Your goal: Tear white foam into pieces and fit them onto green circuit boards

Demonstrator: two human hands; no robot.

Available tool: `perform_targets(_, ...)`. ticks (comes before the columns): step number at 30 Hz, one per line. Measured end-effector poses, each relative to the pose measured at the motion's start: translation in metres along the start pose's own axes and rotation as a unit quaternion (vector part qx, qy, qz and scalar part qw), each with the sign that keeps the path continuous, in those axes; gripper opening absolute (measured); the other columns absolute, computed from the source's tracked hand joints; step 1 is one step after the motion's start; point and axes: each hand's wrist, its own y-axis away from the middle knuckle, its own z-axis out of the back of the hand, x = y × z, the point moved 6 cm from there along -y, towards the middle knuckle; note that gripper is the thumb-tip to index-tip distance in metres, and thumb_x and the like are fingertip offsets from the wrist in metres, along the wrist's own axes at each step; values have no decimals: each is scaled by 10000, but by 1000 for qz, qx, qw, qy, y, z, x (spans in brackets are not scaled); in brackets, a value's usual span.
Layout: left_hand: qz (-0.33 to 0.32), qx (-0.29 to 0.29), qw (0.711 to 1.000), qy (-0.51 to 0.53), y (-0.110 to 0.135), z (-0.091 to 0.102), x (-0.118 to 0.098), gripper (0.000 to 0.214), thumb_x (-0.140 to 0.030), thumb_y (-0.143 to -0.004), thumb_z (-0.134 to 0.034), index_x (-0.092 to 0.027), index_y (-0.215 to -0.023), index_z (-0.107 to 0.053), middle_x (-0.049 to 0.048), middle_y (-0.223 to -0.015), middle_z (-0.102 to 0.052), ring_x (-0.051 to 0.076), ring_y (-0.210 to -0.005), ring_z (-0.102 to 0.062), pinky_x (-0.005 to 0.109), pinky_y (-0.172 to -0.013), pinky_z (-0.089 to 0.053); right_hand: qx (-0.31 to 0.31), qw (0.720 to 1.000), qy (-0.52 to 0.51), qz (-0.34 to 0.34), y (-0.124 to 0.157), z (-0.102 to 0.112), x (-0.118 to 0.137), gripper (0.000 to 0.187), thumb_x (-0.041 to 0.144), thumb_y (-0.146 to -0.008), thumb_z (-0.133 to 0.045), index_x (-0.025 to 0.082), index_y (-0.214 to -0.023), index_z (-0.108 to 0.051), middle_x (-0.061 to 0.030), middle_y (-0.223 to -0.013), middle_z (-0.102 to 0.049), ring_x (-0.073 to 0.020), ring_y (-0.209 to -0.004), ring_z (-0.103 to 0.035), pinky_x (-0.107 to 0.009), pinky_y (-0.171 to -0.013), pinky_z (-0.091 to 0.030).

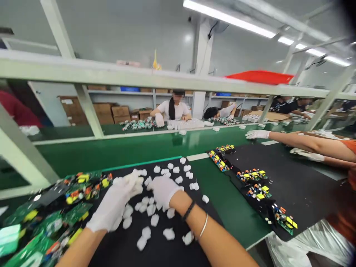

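Small white lumps (151, 210), too blurred to name more exactly, lie scattered over a black mat (116, 248) in front of me. My left hand (118, 198), in a white glove, is over the mat's left side with its fingers curled together. What they hold, if anything, blends with the white glove. Just to the right, my right hand (164, 191), also gloved, bends down among the lumps. Its fingertips are drawn together beside a lump, and I cannot make out what is between them. A gap separates the two hands.
Circuit boards (83, 189) with yellow and orange parts pile up at left. More boards (253, 176) line a second black mat (303, 185) at right, where a co-worker's gloved hands (257, 134) reach in. Beyond runs a green conveyor belt (125, 148) under a metal frame (139, 76).
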Motion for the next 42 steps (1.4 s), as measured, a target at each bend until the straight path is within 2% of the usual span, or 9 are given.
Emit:
perform_targets(5,-36,-11,992,-119,6,3,-17,357,-500,-737,-528,-163,-821,-612,24,-694,-640,153,-627,-580,267,-625,-458,-32,995,-90,11,-7,-8,-12,310,62,-721,-493,177,-949,-668,-76,-966,-665,-214,-943,-587,-322,-848,-420)
perform_targets(9,-85,-45,973,-209,12,8,-25,264,-335,-762,-459,-187,-550,-406,-48,-490,-431,93,-479,-383,215,-474,-309,-84,977,-197,13,-7,2,-11,300,66,-669,-525,199,-878,-693,-26,-808,-680,-174,-770,-606,-288,-756,-454)
perform_targets(13,-90,-41,973,-209,15,7,-20,267,-323,-790,-402,-193,-561,-360,-51,-517,-391,94,-504,-337,218,-484,-280,-132,931,-341,-21,-1,18,-16,340,224,-757,-520,179,-1081,-612,-37,-834,-654,-167,-788,-594,-307,-739,-474)
perform_targets(22,-99,35,965,-241,13,-1,-10,218,-244,-749,-459,-186,-865,-634,37,-864,-649,166,-840,-578,266,-798,-421,-75,836,-541,-42,8,20,-20,503,330,-720,-625,181,-1196,-557,-85,-1002,-646,-158,-873,-600,-306,-803,-469)
perform_targets(29,-99,59,943,-310,16,-11,4,367,-224,-691,-553,-214,-1051,-627,35,-952,-656,163,-824,-602,256,-753,-453,-122,864,-485,-58,-2,10,-23,430,311,-742,-571,125,-1128,-606,-39,-680,-637,-150,-641,-566,-319,-659,-463)
perform_targets(33,-108,1,927,-360,13,8,-16,346,-240,-769,-485,-213,-1091,-607,58,-1009,-641,172,-889,-588,278,-825,-428,-198,899,-384,-65,-6,9,-23,354,176,-711,-529,146,-1043,-650,-60,-803,-650,-176,-746,-558,-377,-788,-448)
perform_targets(36,-96,-101,888,-439,18,38,-33,334,-245,-793,-448,-149,-1072,-604,156,-1072,-574,285,-1043,-504,432,-906,-351,-209,923,-321,-47,-6,4,-18,344,60,-653,-509,179,-920,-691,-68,-965,-652,-206,-939,-547,-409,-943,-376)
perform_targets(39,-1,-177,788,-590,29,64,-34,341,-239,-733,-521,-76,-1018,-610,236,-1077,-505,403,-1044,-435,543,-796,-337,-185,939,-287,-27,-7,-6,-15,387,-9,-605,-481,183,-856,-704,-59,-944,-667,-206,-956,-566,-395,-965,-377)
perform_targets(42,94,-184,712,-671,37,76,-25,351,-154,-622,-595,-82,-964,-631,228,-1050,-506,414,-949,-462,514,-677,-364,-166,947,-274,-30,-8,-12,-17,406,-11,-601,-475,182,-877,-702,-61,-919,-677,-206,-905,-596,-386,-925,-417)
